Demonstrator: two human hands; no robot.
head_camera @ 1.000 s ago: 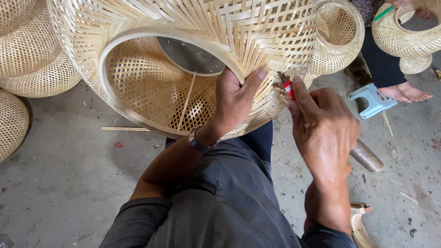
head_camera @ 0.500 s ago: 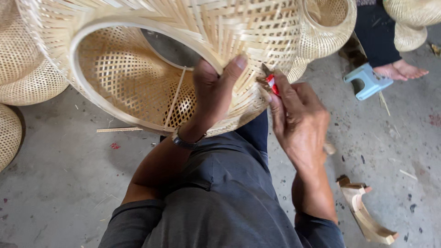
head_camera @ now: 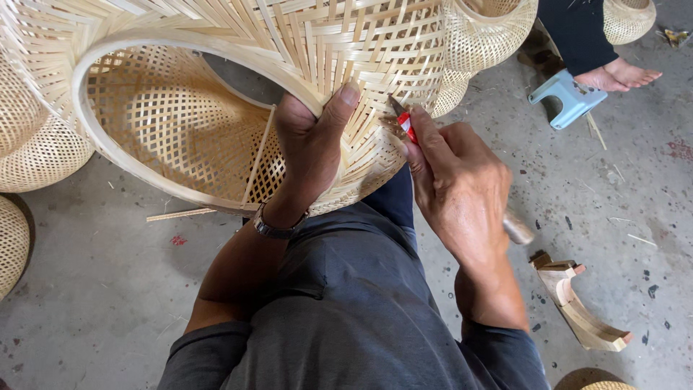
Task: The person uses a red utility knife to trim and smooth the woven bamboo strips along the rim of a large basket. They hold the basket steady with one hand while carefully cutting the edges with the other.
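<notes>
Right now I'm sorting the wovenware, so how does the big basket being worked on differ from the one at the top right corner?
The big basket lies on its side, gripped by the left hand; the corner basket sits apart by another person's foot. The big one is far larger, its open rim facing the camera; the corner one is small and cut off by the frame. Both are pale woven bamboo.

Grey concrete floor point(head_camera: 94, 289), speckled and scuffed, littered with thin bamboo slivers point(head_camera: 177, 214) and a red fleck. More woven baskets point(head_camera: 36, 155) stand at the left edge. A small light-blue stool point(head_camera: 567, 97) sits upper right; a curved wooden piece point(head_camera: 581, 310), possibly a form, lies lower right. Soft, even daylight.
</notes>
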